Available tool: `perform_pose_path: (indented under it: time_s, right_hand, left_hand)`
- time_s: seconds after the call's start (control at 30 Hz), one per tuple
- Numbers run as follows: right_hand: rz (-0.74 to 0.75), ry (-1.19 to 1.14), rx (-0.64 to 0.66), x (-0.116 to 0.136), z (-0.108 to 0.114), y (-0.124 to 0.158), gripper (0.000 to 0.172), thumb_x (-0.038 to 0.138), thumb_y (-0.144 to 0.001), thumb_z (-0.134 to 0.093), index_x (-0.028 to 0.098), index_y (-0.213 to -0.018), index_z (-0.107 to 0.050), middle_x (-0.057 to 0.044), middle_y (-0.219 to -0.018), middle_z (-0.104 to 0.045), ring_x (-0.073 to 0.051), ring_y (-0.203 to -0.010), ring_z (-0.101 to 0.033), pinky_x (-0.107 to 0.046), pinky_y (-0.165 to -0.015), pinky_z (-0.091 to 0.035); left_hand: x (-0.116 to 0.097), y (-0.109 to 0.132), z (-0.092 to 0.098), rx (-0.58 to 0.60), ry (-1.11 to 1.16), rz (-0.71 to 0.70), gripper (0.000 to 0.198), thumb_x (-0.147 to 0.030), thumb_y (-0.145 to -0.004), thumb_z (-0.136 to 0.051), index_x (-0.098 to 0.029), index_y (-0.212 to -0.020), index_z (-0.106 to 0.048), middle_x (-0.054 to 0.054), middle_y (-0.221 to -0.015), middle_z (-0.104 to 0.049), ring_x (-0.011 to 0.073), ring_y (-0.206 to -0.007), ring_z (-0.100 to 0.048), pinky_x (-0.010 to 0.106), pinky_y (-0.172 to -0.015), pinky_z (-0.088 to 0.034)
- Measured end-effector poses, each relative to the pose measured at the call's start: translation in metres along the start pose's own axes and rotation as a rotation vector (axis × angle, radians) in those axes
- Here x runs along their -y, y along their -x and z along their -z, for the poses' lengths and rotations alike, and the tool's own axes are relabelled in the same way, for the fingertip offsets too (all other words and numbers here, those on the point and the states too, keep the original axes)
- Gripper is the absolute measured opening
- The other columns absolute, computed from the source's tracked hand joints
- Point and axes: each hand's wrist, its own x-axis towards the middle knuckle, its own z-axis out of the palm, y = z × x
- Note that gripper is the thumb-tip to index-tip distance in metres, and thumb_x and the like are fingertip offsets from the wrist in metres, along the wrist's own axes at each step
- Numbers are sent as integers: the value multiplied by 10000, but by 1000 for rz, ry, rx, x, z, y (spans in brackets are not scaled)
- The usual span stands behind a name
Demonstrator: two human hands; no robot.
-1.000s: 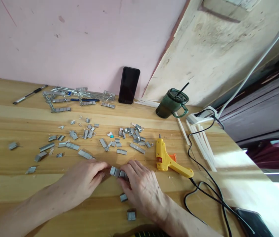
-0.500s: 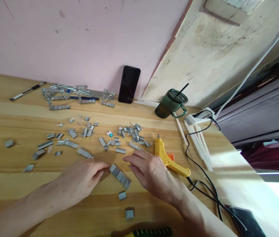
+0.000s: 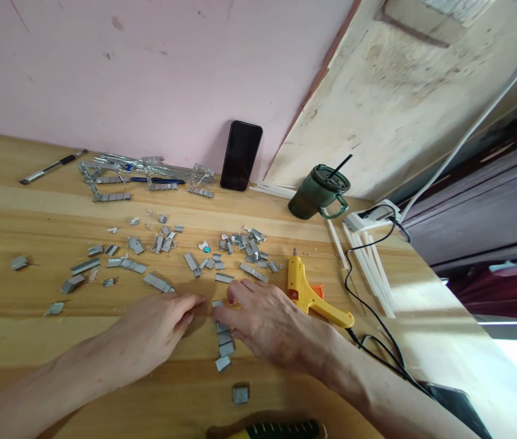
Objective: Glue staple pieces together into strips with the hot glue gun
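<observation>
My right hand [image 3: 267, 320] is bent over a short row of small grey metal pieces [image 3: 225, 349], with thumb and fingertips closed on its upper end. The fingers cover part of the row. To its left, my left hand [image 3: 164, 320] rests over the wooden table, index finger stretched towards the row and thumb a little apart, nothing visible between them. A small loose metal piece [image 3: 223, 363] lies at the row's lower end. Another metal block [image 3: 241, 394] sits nearer to me.
Loose metal bits [image 3: 252, 244] lie scattered beyond my hands. A yellow glue gun [image 3: 308, 292] with a black cord lies at right, near white sticks [image 3: 372, 274]. Behind stand a phone [image 3: 241, 155] and a green mug [image 3: 316, 192]. A dark-and-yellow handle [image 3: 281, 430] lies at the front edge.
My right hand has moved left onto the metal row and its fingers have closed. The row has turned from slanting to nearly upright in view. My left hand has barely moved.
</observation>
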Motion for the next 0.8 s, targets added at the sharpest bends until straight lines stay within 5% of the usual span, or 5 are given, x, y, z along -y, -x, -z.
perform_pose_path:
  time_s: [0.13, 0.43, 0.8]
  right_hand:
    - [-59, 27, -24, -1, 0, -2, 84, 276, -878, -586, 208, -916, -616, -63, -916, -574, -219, -840, -544, -309, -635, -397]
    - [-147, 41, -31, -3, -7, 3, 156, 321, -821, -658, 169, -804, -626, -69, -871, -610, -232, -809, -570, -314, -613, -427]
    - [-220, -91, -66, -5, -17, 10, 135, 290, -827, -644, 159, -819, -612, -60, -903, -617, -208, -779, -602, -284, -571, -435]
  left_hand:
    - [1, 1, 1, -22, -16, 11, 378, -202, -900, -315, -219, -1103, -634, 88, -1029, -729, 283, -904, -682, 393, -741, -496]
    - [5, -1, 8, -70, -67, 15, 297, -207, -912, -325, -195, -824, -609, 38, -770, -689, 218, -723, -643, 316, -632, -448]
    - [3, 1, -6, -33, -242, -146, 385, -75, -843, -387, -217, -1086, -649, 92, -970, -727, 296, -866, -682, 397, -702, -505]
